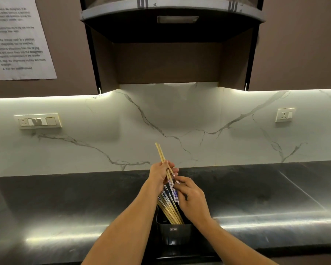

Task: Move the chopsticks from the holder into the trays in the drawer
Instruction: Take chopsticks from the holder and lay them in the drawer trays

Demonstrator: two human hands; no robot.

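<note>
A black holder stands on the dark counter near its front edge, with several wooden chopsticks leaning out of it to the upper left; their ends carry a blue-and-white pattern. My left hand is lifted above the holder and shut on a pair of chopsticks that point up and to the left. My right hand sits just right of the bunch, its fingertips pinching the patterned ends of chopsticks beside the left hand. No drawer or tray is in view.
The dark glossy counter runs the full width below a marble backsplash. A switch panel is at left, a socket at right. A range hood and a printed sheet hang above.
</note>
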